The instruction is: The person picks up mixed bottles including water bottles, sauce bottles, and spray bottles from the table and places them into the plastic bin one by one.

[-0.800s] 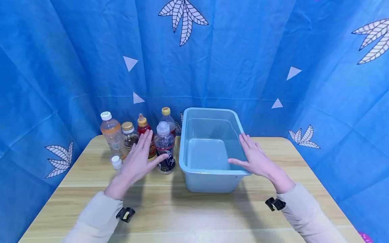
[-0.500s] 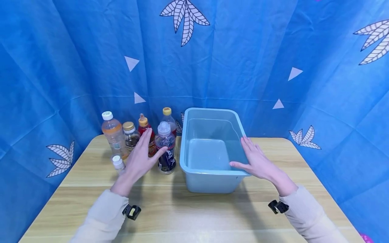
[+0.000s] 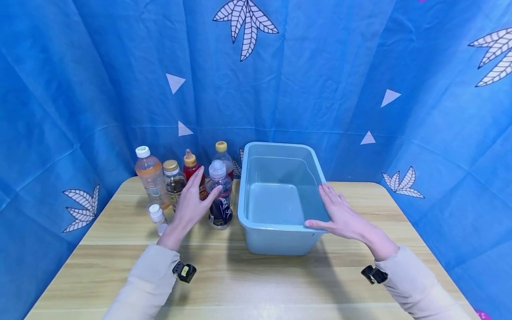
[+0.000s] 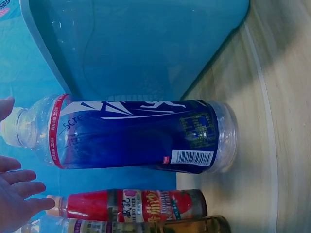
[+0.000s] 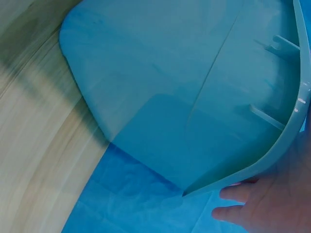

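White sleeves are nearest, over the wooden table. The right hand rests along the rim of the blue tub with straight fingers, likely to hold it steady. The left hand is spread wide, thumb apart from fingers, holding nothing, maybe to leave room for the dark-label bottle close by. That bottle stands upright just left of the tub. It is see-through, with a whitish cap, a red band and a dark blue wrap. Other bottles stand grouped, perhaps for easy reach, before a blue curtain.

Head camera looks down, wrist close-ups sharing the tub
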{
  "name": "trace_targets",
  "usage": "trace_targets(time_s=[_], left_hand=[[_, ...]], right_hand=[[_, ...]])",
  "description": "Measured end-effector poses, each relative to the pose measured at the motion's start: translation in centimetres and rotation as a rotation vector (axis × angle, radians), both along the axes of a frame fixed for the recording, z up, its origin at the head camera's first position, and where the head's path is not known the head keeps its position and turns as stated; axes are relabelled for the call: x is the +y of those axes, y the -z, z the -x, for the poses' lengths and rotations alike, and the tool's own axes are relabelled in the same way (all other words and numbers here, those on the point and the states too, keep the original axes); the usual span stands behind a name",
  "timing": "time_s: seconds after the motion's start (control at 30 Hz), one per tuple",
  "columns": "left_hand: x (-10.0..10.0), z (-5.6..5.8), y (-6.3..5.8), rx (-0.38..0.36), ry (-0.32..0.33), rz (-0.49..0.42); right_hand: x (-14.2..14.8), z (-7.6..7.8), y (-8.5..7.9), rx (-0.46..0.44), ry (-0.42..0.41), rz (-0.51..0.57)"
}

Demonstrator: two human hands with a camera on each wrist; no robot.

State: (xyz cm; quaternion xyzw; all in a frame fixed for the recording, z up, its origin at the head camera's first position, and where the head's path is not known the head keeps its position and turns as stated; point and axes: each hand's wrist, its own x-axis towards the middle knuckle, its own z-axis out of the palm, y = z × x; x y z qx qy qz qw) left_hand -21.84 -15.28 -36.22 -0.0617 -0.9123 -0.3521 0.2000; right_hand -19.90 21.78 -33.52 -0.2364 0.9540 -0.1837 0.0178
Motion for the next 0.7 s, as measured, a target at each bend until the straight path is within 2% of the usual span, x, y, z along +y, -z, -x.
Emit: trace_targets(time_s=[0.23,0.4,0.7], left_hand=[[0.3,0.8,0.3,0.027,0.001,-0.072],[0.5,1.4,0.2,0.100,0.003,-0.133],[0.8,1.8,-0.1,0.185,0.001,-0.229]], right_hand=[[0.1,-0.2,0.0,-0.033,0.006,-0.016],[0.2,-0.2,0.2,-0.036,0.010,-0.025],[0.1,-0.3,0.4,-0.023,0.009,-0.038]])
